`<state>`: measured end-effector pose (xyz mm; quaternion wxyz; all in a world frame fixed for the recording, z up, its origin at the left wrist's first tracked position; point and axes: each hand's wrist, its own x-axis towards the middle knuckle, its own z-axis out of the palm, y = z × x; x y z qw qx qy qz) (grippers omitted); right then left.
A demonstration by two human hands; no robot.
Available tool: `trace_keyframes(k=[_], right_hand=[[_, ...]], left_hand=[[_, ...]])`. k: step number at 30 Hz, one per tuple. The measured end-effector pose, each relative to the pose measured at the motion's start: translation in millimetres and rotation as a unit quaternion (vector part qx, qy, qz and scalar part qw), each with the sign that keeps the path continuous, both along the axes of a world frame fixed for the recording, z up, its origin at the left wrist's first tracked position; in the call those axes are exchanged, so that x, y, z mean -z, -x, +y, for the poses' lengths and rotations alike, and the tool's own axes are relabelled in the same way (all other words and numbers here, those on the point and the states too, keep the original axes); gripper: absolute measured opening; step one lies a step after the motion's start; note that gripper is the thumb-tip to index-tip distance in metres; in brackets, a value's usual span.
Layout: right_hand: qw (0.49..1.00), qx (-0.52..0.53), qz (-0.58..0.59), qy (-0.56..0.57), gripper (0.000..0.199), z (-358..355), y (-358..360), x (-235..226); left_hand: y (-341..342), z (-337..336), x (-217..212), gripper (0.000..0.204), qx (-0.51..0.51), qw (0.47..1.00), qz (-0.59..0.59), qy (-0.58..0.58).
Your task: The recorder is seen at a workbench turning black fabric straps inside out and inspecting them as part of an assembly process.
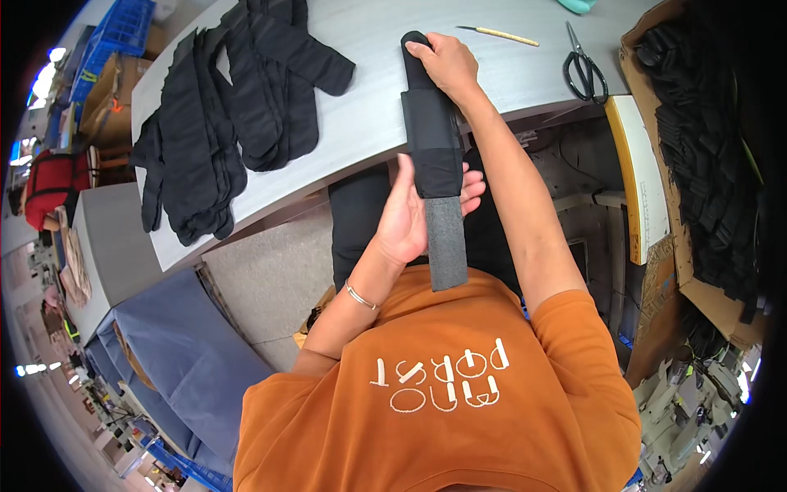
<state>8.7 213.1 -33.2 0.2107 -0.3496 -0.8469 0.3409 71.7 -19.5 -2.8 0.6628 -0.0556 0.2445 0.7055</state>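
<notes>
A long black fabric strap (434, 152) with a wider folded sleeve in its middle stretches lengthwise in front of me, over the table's near edge. My right hand (449, 67) is closed on its rounded far end, thumb on top. Under the lower part lies my left hand (402, 220), palm up; its thumb stands at the left side and its fingertips show past the right side. A dark grey, rough-textured strip (447, 246) comes out of the sleeve's near end and hangs toward my orange shirt.
Piles of similar black fabric pieces (197, 139) cover the table's left part. A thin pale-handled tool (508, 36) and black-handled scissors (585, 72) lie at the right. Beyond them stands a cardboard box (687, 283) of black pieces. Blue-grey cloth (180, 353) drapes at lower left.
</notes>
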Motion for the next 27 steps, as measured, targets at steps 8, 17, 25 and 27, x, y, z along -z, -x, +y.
trace_keyframes(k=[8,17,25,27], right_hand=[[1.000,0.001,0.008,-0.025,0.044,-9,4,4],[1.000,0.001,0.007,-0.030,0.043,-11,4,1],[0.999,-0.002,0.003,-0.039,0.043,-4,4,3],[0.999,-0.009,0.007,-0.049,0.043,0,2,2]], left_hand=[[-2,7,32,0.089,-0.039,0.965,-0.232,-0.115],[20,9,22,0.055,0.013,0.999,0.041,0.031],[30,12,7,0.043,0.047,0.994,0.089,0.051],[29,14,5,0.043,0.056,0.993,0.096,0.048]])
